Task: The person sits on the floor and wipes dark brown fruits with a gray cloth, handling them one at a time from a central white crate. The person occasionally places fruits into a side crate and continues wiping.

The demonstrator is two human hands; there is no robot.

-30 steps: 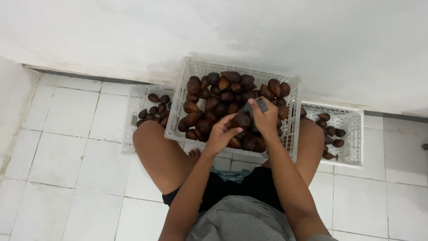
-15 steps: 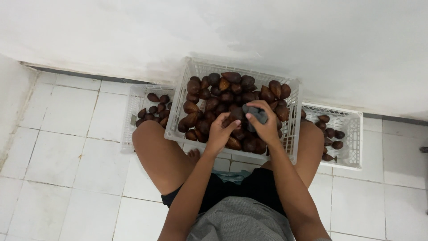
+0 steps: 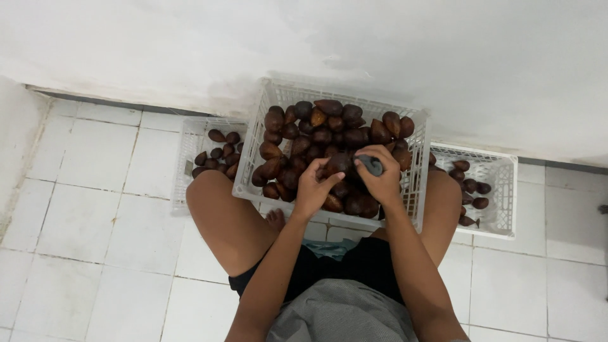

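Note:
A white plastic crate [image 3: 250, 166] heaped with dark brown scaly fruits [image 3: 316, 136] stands between my knees against the wall. My left hand [image 3: 312, 189] grips one brown fruit [image 3: 337, 164] over the near side of the heap. My right hand [image 3: 382, 176] is closed around a small dark grey tool [image 3: 372, 164] pressed against that fruit. Both forearms reach forward from my lap.
A lower white crate [image 3: 190, 152] at the left holds several brown fruits [image 3: 218, 158]. Another white crate [image 3: 503, 196] at the right holds a few more. A white wall rises behind them. The floor is white tile, and my bare knees flank the middle crate.
Both hands stay together over the heap. My right hand has shifted slightly on the fruit, with the grey tool now lying lower against it.

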